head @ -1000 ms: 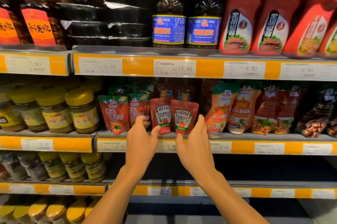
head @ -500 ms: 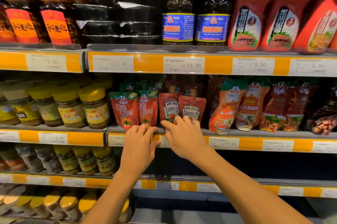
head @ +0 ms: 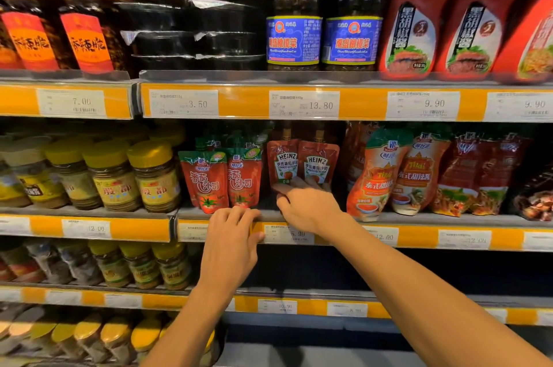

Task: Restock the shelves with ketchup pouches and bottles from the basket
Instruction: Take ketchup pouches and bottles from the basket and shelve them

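Here, stocked shelving fills the view, with orange price strips along each edge. The middle shelf (head: pixel 419 218) carries yellow-lidded jars (head: pixel 155 175) at left, then two red tomato sauce pouches (head: pixel 221 179), then two Heinz ketchup pouches (head: pixel 302 164) standing upright side by side, then Thai chilli sauce pouches (head: pixel 386 175) at right. The right hand (head: pixel 308 206) reaches in at the base of the Heinz ketchup pouches, its fingers curled against their lower edges; whether it pinches one or merely touches cannot be told. The left hand (head: pixel 232 236) lies lower and to the left, fingers loosely bent over the shelf's front edge just below the tomato sauce pouches, holding no product.
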{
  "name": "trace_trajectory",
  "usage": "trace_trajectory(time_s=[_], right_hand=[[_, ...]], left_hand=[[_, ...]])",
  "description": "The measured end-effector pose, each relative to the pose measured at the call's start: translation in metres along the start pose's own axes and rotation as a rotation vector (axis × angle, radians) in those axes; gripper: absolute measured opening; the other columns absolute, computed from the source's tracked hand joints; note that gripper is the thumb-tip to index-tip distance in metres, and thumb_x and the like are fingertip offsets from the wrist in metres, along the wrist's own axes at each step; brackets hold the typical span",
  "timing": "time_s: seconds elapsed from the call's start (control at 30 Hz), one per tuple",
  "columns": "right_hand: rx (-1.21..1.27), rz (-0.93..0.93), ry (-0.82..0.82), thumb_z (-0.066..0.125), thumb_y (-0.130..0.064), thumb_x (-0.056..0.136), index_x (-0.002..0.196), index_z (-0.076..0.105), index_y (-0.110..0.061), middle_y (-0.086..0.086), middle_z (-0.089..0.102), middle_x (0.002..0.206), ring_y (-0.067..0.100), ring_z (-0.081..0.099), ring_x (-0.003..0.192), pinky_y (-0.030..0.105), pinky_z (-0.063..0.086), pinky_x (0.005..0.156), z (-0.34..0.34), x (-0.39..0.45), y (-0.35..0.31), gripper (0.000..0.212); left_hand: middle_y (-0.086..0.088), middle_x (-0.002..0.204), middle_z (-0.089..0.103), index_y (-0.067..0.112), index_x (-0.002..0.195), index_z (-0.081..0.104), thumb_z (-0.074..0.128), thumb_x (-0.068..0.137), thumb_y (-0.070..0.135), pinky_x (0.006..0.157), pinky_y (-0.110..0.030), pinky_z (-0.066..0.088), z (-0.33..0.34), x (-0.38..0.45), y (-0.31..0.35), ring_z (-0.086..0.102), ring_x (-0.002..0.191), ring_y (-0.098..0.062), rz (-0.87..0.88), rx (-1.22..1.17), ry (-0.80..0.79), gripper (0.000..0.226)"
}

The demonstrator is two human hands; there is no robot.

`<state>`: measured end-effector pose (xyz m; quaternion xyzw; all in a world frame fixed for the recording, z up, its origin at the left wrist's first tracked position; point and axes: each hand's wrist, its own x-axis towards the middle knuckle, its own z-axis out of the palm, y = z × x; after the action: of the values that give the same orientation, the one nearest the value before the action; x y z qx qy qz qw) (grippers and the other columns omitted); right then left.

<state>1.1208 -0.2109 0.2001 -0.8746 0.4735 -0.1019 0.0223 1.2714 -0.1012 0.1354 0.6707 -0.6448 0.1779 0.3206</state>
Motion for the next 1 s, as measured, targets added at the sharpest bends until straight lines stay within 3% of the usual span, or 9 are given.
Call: trace_trajectory(time_s=[0.4,0.5,0.67,0.83,1.0], right_hand=[[0.028,-0.015,-0.023,0.035,-0.035,0.103,0.143,0.047,-0.034,0.003,0.049,0.146,0.032,0.042,0.134,0.055,0.03,0.109,-0.004,0.006,0.002,0.042],[0.067,-0.022,0.06,0.037,-0.032,0.103,0.136,0.054,-0.028,0.005,0.058,0.133,0.033,0.056,0.12,0.049,0.044,0.099,-0.014,-0.019,-0.002,0.038],[0.098,-0.023,0.222,0.043,-0.022,0.101,0.132,0.053,-0.02,0.002,0.061,0.118,0.024,0.054,0.108,0.039,0.048,0.084,-0.022,-0.084,0.008,0.032],[0.26,0.118,0.298,0.046,-0.03,0.103,0.119,0.057,-0.025,-0.01,0.062,0.107,0.013,0.057,0.101,0.032,0.049,0.079,-0.026,-0.164,0.039,0.021],[0.251,0.378,0.298,0.045,-0.041,0.104,0.122,0.053,-0.026,-0.01,0.059,0.098,0.013,0.056,0.088,0.035,0.051,0.071,-0.028,-0.258,0.103,0.025]], left_hand=[[0.009,0.107,0.061,0.026,0.11,0.062,0.079,0.081,0.032,0.09,-0.033,0.042,-0.008,0.002,0.006,0.049,0.1,-0.016,-0.039,0.01,-0.05,0.035],[0.009,0.11,0.062,0.026,0.113,0.063,0.076,0.084,0.034,0.092,-0.033,0.043,-0.013,0.005,0.009,0.051,0.102,-0.016,-0.044,0.02,-0.095,0.034],[0.004,0.121,0.065,0.019,0.126,0.062,0.065,0.094,0.027,0.101,-0.034,0.043,-0.029,0.007,0.034,0.056,0.115,-0.016,-0.11,-0.161,-0.07,0.033],[0.013,0.114,0.065,0.028,0.119,0.064,0.047,0.101,0.04,0.092,-0.027,0.045,-0.031,-0.011,0.1,0.057,0.108,-0.006,-0.097,-0.388,-0.163,0.027],[0.012,0.114,0.066,0.029,0.118,0.065,0.044,0.102,0.041,0.092,-0.036,0.048,-0.009,-0.03,0.187,0.059,0.107,-0.01,0.02,-0.531,-0.341,0.029]])
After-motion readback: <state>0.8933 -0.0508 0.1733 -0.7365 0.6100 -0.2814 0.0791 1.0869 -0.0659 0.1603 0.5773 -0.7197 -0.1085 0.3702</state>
